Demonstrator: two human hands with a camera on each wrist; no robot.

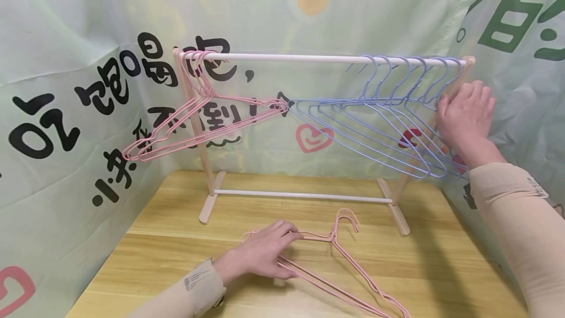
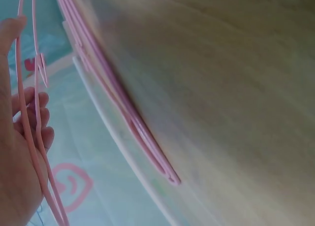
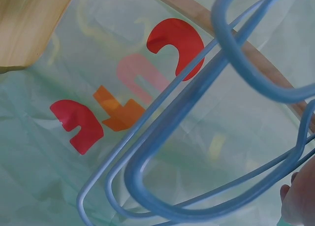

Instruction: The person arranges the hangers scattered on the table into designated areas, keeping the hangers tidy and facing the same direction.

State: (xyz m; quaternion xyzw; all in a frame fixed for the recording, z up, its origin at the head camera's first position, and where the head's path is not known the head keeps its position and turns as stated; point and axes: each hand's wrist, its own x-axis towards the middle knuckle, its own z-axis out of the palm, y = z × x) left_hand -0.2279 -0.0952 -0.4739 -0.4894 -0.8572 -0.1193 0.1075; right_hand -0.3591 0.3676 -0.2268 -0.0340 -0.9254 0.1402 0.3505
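Note:
My left hand (image 1: 267, 249) holds a pink wire clothes hanger (image 1: 359, 269) low over the table, its hook towards the rack. In the left wrist view the hanger's wires (image 2: 24, 103) run between thumb and curled fingers, with more pink hangers (image 2: 128, 103) lying against the wood. My right hand (image 1: 470, 117) is at the right end of the rack, fingers curled, thumb at the neck of the outermost blue hanger (image 1: 450, 75); the fingers' far side is hidden. Several blue hangers (image 3: 162, 142) hang beside it, and pink hangers (image 1: 194, 107) hang at the rod's left end.
The rack has a white top rod (image 1: 287, 57), wooden side posts (image 1: 200, 146) and a white lower bar (image 1: 300, 195). It stands at the back of a wooden table (image 1: 154, 254). Printed cloth (image 1: 265, 9) covers the walls close behind and beside it.

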